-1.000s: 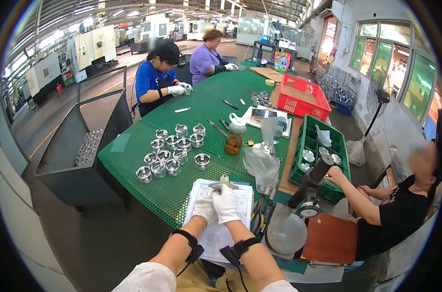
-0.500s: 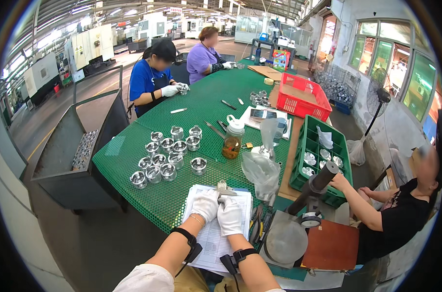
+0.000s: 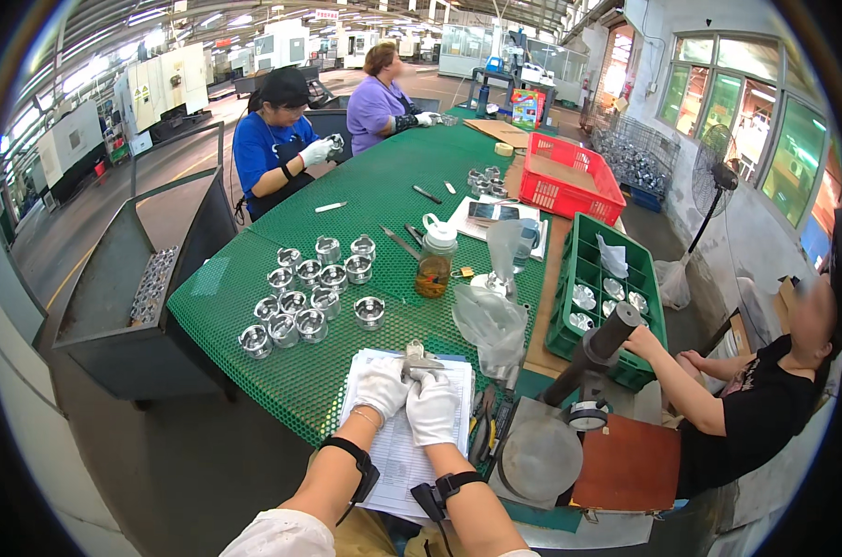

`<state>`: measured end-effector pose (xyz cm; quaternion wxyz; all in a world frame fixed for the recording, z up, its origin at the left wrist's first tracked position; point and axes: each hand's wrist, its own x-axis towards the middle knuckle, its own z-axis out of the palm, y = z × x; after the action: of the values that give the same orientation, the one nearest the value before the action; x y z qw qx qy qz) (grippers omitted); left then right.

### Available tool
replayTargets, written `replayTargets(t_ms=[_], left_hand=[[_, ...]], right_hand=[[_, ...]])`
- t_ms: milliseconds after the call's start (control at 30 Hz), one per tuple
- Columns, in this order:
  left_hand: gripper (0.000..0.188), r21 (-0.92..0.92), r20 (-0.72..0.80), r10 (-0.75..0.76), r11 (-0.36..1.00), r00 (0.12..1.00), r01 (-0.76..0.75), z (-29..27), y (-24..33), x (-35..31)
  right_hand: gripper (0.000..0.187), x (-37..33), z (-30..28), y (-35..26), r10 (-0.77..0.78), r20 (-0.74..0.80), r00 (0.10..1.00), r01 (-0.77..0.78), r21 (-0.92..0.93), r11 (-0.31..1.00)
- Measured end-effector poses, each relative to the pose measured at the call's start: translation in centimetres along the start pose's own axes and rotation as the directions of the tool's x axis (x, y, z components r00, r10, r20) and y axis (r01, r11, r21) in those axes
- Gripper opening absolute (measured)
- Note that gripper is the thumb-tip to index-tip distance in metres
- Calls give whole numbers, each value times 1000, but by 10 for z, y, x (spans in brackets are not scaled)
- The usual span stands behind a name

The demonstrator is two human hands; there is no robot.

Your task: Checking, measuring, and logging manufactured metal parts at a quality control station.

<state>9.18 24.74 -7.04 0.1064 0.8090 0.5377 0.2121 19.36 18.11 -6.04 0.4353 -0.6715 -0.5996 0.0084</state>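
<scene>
My two white-gloved hands meet over a stack of printed sheets at the table's near edge. My left hand has its fingers closed around a small silver metal part, only the far end of which shows. Close beside it, my right hand is closed too, at a flat grey blade-like piece lying across the part. Its grip is mostly hidden by the glove. Ahead and to the left stand several silver piston-like metal parts in a loose group, one set apart.
A lidded jar, a plastic bag and pliers lie near my right. Beyond are a dial gauge stand, a green divided crate and a red basket. Two people sit across at left; another sits at right.
The view has shifted slightly, so the table appears a little further left. My hands stay together on the metal part. The co-worker in blue has raised their gloved hands and the part in them.
</scene>
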Motion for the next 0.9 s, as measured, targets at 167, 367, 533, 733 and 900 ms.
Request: replayTargets(t_ms=[167,367,533,733,900], left_hand=[[25,-114,-50,-16,993,999,10,-9,11,1],[24,-24,-78,-40,999,996,38,1,7,1],[23,-37,-72,-56,998,996,53,-1,5,-1],[23,2,-92,-34,999,995,34,-1,9,-2],[25,-64,-23,-40,997,999,39,-13,19,1]], right_hand=[[19,1,-2,-2,8,-110,994,-28,-183,983],[22,1,-6,-2,25,30,999,-18,-186,982],[22,-3,-1,-1,3,14,1000,0,-194,981],[22,-5,0,3,25,29,999,-18,-219,976],[23,-3,-4,3,32,7,999,-30,-230,973]])
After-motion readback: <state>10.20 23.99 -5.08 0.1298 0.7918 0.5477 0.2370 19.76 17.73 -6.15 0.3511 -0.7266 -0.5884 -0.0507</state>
